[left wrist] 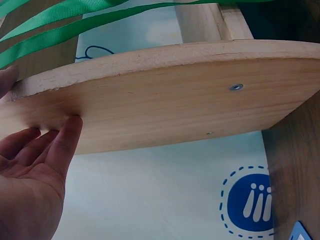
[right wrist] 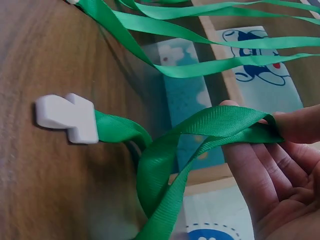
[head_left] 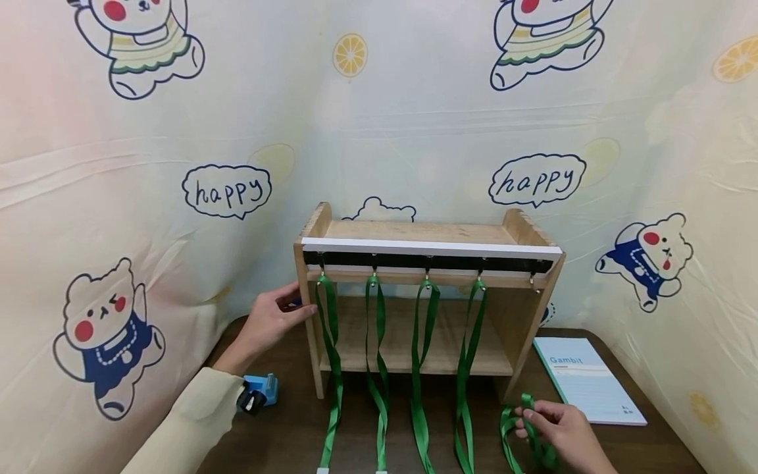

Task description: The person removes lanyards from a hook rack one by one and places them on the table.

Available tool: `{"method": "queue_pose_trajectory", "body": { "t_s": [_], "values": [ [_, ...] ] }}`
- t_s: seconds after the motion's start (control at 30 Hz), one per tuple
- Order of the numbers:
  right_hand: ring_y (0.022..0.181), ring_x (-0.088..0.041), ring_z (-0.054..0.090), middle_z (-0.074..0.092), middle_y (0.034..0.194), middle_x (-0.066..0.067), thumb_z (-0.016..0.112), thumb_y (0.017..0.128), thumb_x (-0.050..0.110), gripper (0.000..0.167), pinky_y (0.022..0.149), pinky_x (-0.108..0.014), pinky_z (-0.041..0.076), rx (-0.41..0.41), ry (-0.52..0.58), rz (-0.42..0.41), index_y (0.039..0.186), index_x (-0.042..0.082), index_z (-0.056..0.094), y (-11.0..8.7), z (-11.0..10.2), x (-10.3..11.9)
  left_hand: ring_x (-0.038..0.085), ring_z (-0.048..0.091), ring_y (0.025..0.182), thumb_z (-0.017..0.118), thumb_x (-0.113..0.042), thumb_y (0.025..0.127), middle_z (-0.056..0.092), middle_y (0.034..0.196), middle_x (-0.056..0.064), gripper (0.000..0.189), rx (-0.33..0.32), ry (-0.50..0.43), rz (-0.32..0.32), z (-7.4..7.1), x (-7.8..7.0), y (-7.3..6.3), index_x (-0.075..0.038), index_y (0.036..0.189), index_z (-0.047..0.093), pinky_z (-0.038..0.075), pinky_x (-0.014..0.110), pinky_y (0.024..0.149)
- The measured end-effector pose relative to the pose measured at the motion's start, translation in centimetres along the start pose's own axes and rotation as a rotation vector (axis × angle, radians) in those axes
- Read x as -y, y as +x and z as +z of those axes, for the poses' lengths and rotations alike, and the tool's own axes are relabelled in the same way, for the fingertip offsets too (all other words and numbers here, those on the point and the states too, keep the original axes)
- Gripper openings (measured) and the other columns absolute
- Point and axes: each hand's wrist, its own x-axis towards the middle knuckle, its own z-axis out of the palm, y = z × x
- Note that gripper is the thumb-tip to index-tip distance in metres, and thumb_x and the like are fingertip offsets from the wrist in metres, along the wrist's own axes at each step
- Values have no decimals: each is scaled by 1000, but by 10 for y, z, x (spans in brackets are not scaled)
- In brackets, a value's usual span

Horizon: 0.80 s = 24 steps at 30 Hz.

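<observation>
My left hand [head_left: 269,322] holds the left side panel of a small wooden shelf [head_left: 414,232], thumb at the front edge. In the left wrist view the other fingertips press the panel's outer face [left wrist: 150,110]. With thumb and fingers, my right hand [head_left: 568,434] pinches the looped end of a green lanyard [right wrist: 220,120]. Its white plastic clip [right wrist: 82,117] shows over the table in the right wrist view. Several similar green lanyards [head_left: 420,415] hang from hooks along the black strip [head_left: 403,261] on the shelf's front. The rightmost hook [head_left: 533,282] carries no lanyard.
Beside my left forearm, a blue object with a black part [head_left: 263,388] sits on the dark wooden table [head_left: 284,441]. A pale blue notebook [head_left: 592,382] marked "Gambit" lies right of the shelf. Printed cloth [head_left: 379,164] hangs behind and on both sides.
</observation>
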Motion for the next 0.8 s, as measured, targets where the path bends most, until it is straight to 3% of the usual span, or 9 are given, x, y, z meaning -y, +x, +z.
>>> {"method": "queue_pose_trajectory", "body": {
  "t_s": [0.33, 0.5, 0.63, 0.8],
  "values": [
    [85, -21, 78, 79, 97, -16, 60, 102, 17, 34, 71, -32, 63, -12, 22, 63, 116, -13, 68, 5, 12, -13, 35, 68, 114, 74, -30, 94, 66, 133, 21, 64, -3, 3, -1, 0, 0, 0, -10, 150, 50, 62, 36, 87],
    [84, -17, 76, 79, 95, -12, 62, 100, 16, 30, 70, -28, 61, -31, -6, 68, 113, -9, 72, 8, 20, -21, 35, 67, 114, 74, -30, 94, 67, 133, 20, 64, -7, 4, -1, 1, 0, 0, -10, 150, 50, 62, 36, 87],
    [84, -17, 77, 80, 95, -13, 65, 98, 15, 28, 70, -25, 60, -77, -27, 72, 113, -8, 73, 10, 25, -24, 37, 67, 115, 74, -30, 94, 67, 133, 21, 64, -4, 0, -4, 0, 0, 0, -10, 150, 50, 62, 37, 87],
    [85, -17, 77, 80, 91, -12, 66, 97, 13, 23, 70, -24, 59, -195, -56, 108, 109, -5, 75, 13, 31, -25, 38, 66, 115, 74, -31, 94, 67, 133, 21, 65, -4, -3, -8, 1, 0, 0, -10, 150, 50, 62, 37, 87]
  ]
}}
